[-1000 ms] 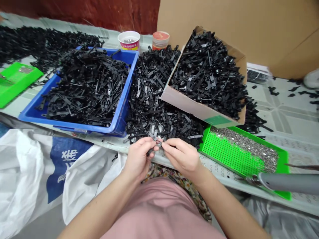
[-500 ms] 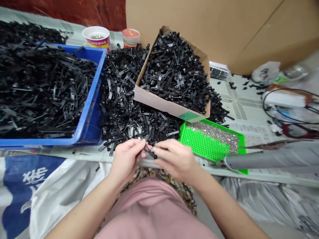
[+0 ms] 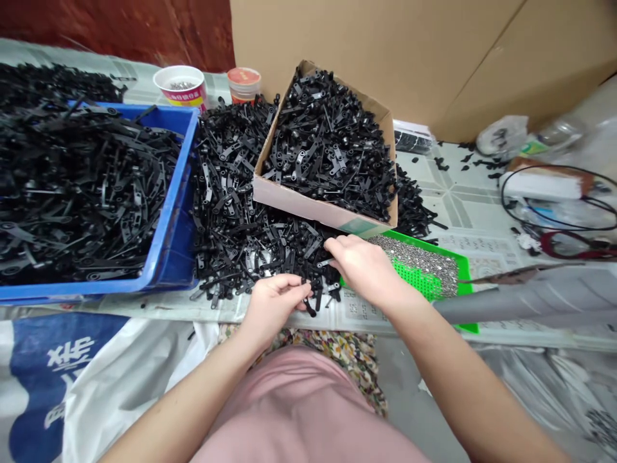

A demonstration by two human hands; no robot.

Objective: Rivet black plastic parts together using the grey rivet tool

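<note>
My left hand (image 3: 277,301) is closed in a pinch on a small black plastic lever (image 3: 310,307), which pokes out past the thumb over the table's front edge. To its right, my right hand (image 3: 359,265) reaches into the right side of a loose pile of black parts (image 3: 231,186). Its fingers are bent together at the pile, and whatever lies between the fingertips is hidden. One flat black link (image 3: 324,263) lies right beside its thumb. Under and behind the right wrist is a green perforated tray (image 3: 417,278) with many small silvery metal pieces (image 3: 424,257).
A blue bin (image 3: 176,186) heaped with black parts stands on the left. Behind the pile sits a full cardboard box (image 3: 318,207). A paper tub (image 3: 186,96) and a lidded jar (image 3: 244,87) are at the back. A grey-wrapped tool (image 3: 525,299) juts in from the right across the tray.
My hands have come apart from each other. The right has moved up to the pile, while the left keeps a black lever, slightly further right. The view has shifted a little.
</note>
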